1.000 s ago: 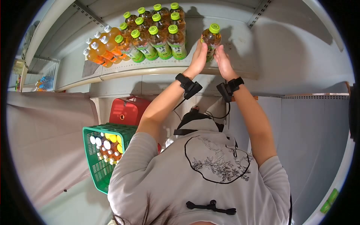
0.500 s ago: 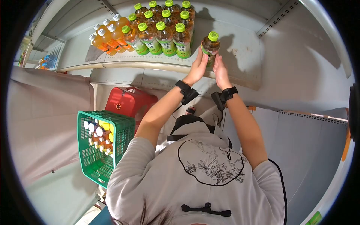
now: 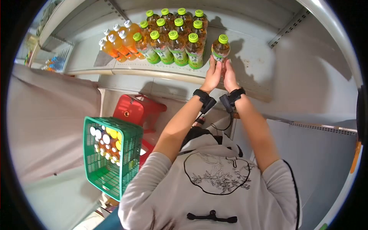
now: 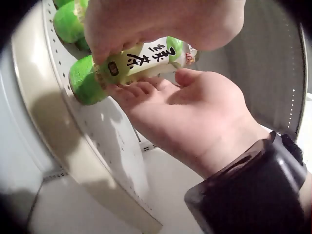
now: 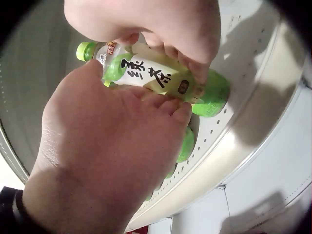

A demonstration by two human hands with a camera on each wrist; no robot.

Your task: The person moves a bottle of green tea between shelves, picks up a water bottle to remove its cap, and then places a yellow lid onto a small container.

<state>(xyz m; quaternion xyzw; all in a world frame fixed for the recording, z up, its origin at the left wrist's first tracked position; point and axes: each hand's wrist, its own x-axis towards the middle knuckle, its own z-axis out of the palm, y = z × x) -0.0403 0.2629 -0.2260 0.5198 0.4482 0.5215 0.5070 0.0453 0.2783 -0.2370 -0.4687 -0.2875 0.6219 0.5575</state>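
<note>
A green tea bottle (image 3: 220, 48) with a bright green cap stands upright on the shelf, apart from and right of the grouped bottles. My left hand (image 3: 213, 75) touches its left side and my right hand (image 3: 230, 78) its right side, both low on the bottle. In the left wrist view, the fingers of the right hand (image 4: 187, 114) lie against the label's edge. Across the bottle in the right wrist view, the left hand (image 5: 109, 131) has its fingertips at the same label. Parts of the fingers are hidden behind the bottle and hands.
Several matching green-capped bottles (image 3: 173, 48) stand in rows to the left. Beside them are orange drink bottles (image 3: 124, 41) with white caps. The shelf's front edge (image 3: 161, 74) runs below my hands. A green basket (image 3: 132, 153) holding bottles is at lower left, near a red stool (image 3: 134, 111).
The camera view has shifted. My hands have come closer together and sit lower against the bottle, leaving more of its upper part uncovered.
</note>
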